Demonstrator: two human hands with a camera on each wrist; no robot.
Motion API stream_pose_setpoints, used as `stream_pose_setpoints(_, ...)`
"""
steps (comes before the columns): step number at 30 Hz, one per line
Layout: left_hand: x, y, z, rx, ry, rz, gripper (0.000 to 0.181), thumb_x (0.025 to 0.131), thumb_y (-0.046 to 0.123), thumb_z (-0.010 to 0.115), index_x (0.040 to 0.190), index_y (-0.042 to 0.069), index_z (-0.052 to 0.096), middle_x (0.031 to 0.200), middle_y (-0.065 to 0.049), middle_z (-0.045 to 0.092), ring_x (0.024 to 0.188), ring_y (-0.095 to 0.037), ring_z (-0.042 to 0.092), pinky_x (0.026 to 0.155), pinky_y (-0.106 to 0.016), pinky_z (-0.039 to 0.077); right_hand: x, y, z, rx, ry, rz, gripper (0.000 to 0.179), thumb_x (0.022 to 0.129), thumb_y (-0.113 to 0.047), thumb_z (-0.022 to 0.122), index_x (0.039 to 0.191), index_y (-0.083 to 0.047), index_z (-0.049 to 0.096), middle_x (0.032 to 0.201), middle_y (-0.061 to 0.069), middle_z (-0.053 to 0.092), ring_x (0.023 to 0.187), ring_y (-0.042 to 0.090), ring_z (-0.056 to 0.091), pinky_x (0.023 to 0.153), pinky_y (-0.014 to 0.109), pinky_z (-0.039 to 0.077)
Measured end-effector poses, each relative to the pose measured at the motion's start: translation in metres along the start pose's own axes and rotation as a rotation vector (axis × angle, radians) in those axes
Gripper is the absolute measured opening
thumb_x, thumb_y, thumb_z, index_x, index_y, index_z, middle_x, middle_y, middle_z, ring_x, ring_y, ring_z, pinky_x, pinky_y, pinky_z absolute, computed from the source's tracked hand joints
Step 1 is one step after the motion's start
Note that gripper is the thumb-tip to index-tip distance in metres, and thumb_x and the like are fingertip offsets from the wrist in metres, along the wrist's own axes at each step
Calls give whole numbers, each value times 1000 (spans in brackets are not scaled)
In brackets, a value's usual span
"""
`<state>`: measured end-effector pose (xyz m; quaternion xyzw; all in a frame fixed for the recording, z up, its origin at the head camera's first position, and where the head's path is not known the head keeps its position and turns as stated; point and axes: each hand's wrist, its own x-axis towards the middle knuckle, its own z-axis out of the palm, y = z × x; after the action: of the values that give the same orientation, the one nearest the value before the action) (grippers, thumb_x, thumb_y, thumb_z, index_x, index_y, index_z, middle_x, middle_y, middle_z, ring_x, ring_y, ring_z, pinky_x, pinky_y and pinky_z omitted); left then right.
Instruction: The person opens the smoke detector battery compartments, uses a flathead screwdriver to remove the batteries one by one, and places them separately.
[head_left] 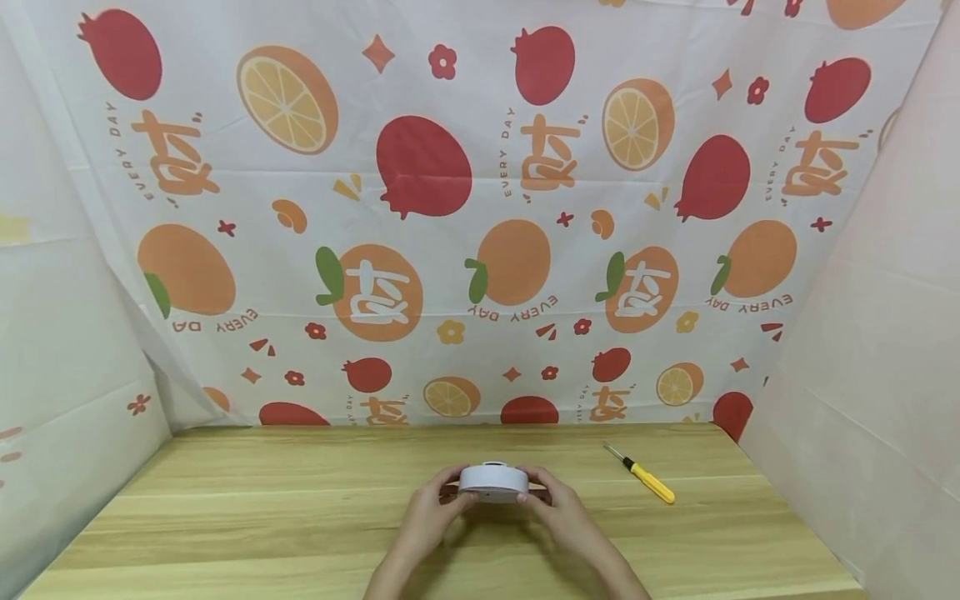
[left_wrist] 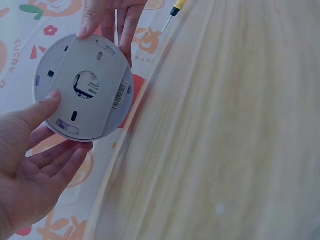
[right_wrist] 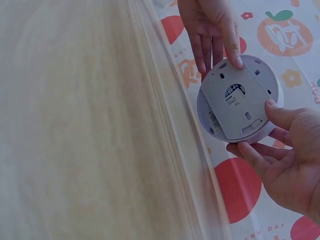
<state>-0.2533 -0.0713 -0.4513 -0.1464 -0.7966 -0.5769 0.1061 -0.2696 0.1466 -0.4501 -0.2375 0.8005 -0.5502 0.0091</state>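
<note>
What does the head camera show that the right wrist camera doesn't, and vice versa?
Only the head view shows the yellow-handled screwdriver. Only the right wrist view shows the round hole and printed label on the white device. Both show the left hand and right hand holding that device, the wooden tabletop and the fruit-print cloth.

Soft light, faint shadows, dimmer wrist views

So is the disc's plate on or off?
On: both wrist views show the plate lying across the disc. Locked or not, I can't tell.
</note>
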Motion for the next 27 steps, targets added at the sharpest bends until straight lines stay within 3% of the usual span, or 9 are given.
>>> stream_pose_setpoints(9, 0, 1, 2, 8, 46, 22, 45, 83, 18, 68, 118, -8, 55, 104, -20, 59, 88, -29, 61, 75, -29, 53, -1, -8, -1, -39, 23, 20, 39, 94, -19, 53, 126, 3, 49, 115, 23, 54, 94, 28, 59, 78, 32, 51)
stream_pose_setpoints(16, 1, 3, 4, 40, 86, -30, 42, 83, 26, 68, 114, -2, 60, 97, -14, 61, 86, -26, 59, 69, -25, 52, -8, -38, -1, 3, 31, 3, 34, 95, -9, 50, 122, 11, 48, 107, 24, 55, 88, 32, 58, 76, 45, 52)
stream_pose_setpoints(24, 0, 2, 6, 31, 99, -60, 43, 83, 29, 68, 111, -2, 61, 92, -13, 60, 81, -25, 60, 62, -23, 52, -1, -11, -1, 17, 31, 19, 40, 95, -20, 52, 122, 8, 50, 105, 18, 56, 84, 23, 58, 73, 36, 54)
stream_pose_setpoints(27, 0, 1, 6, 56, 113, -24, 45, 83, 34, 66, 108, -3, 62, 88, -12, 60, 76, -23, 60, 61, -26, 53, 0, -9, -1, 9, 32, 30, 39, 95, -21, 51, 121, 8, 51, 102, 15, 56, 82, 21, 58, 72, 36, 54)
